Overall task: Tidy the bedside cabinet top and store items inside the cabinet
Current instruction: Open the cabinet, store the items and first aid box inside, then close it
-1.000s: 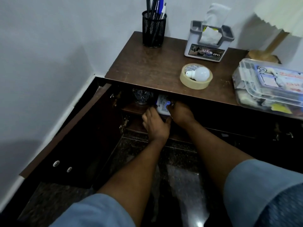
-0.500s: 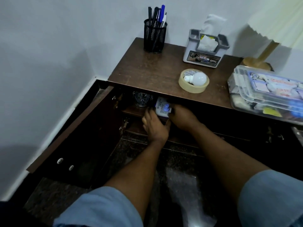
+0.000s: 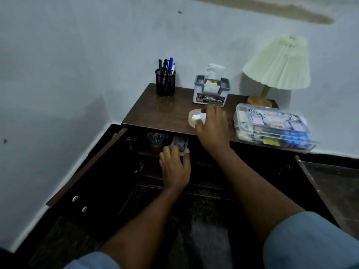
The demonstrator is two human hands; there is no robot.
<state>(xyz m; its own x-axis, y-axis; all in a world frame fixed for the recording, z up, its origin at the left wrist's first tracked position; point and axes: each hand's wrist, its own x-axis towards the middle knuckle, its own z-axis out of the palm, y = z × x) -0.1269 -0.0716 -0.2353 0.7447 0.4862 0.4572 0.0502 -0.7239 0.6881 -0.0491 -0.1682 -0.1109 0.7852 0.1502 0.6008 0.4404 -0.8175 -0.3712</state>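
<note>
Left hand is low in the open cabinet, fingers curled over a small carton standing on the upper shelf, thumb along its right side, just beside a glass piece. Carton looks light and fairly stiff, so no issue there. Right hand is up on the cabinet top, fingers curved down over the white bulb lying inside the tape roll; motion blur, so can't tell if they have closed on it. Bulb is likely light, smooth, fragile — I'd wrap softly round the globe, not the neck, and lift straight up clear of the roll. Roll should be light, rigid, grippy — pinch through the core or across the rim. Further back: clear plastic case at the right front edge, tissue box, pen holder, lamp.
</note>
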